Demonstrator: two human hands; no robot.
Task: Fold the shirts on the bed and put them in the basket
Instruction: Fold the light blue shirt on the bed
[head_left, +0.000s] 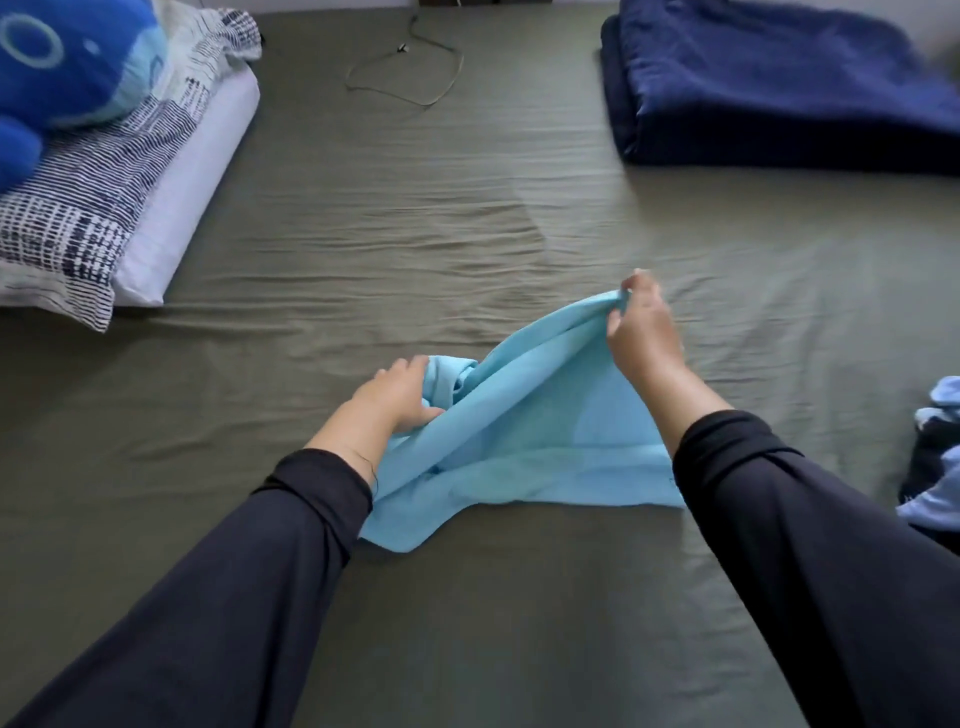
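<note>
A light blue shirt lies partly lifted on the olive-green bed sheet in the middle of the view. My left hand grips a bunched part of the shirt at its left side. My right hand pinches the shirt's upper corner and holds it raised above the bed. The shirt's lower edge rests on the sheet between my forearms. A pile of light blue and dark clothes sits at the right edge. No basket is in view.
A folded navy blanket lies at the back right. Patterned pillows with a blue plush toy lie at the back left. A thin cable lies on the sheet at the back.
</note>
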